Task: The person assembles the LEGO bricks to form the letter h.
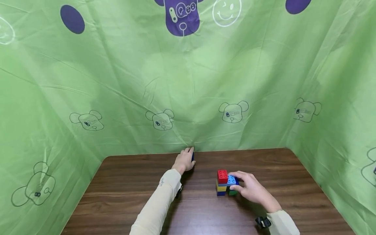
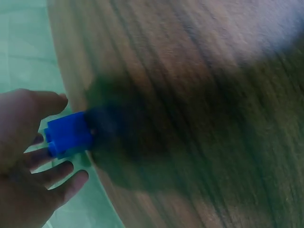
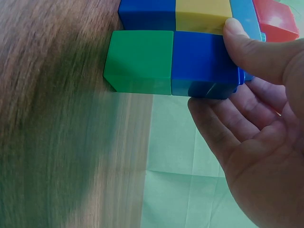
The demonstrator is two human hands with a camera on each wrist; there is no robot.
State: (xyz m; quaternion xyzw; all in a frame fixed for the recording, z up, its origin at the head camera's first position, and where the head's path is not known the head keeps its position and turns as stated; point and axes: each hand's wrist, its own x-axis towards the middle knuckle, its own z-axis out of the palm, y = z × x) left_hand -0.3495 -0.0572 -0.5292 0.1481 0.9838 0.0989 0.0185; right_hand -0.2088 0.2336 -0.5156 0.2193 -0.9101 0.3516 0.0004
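Note:
Near the table's far edge my left hand (image 1: 184,160) reaches around a small blue toy block (image 2: 70,134). Its thumb and fingers are spread, and the left wrist view shows a gap between thumb and block. My right hand (image 1: 251,187) pinches another blue block (image 3: 204,64), thumb on one side and fingers on the other. A green block (image 3: 140,61) sits under that one. Beside them stands a column with a dark blue block (image 1: 221,193) at the bottom, then a yellow block (image 1: 221,188), a light blue block (image 1: 231,179) and a red block (image 1: 222,177) on top.
Both hands work over a dark wood-grain table (image 1: 123,195). Green fabric (image 1: 188,81) with printed bear faces hangs along the table's back and sides. Each wrist carries a black strap device, such as the right strap (image 1: 262,222).

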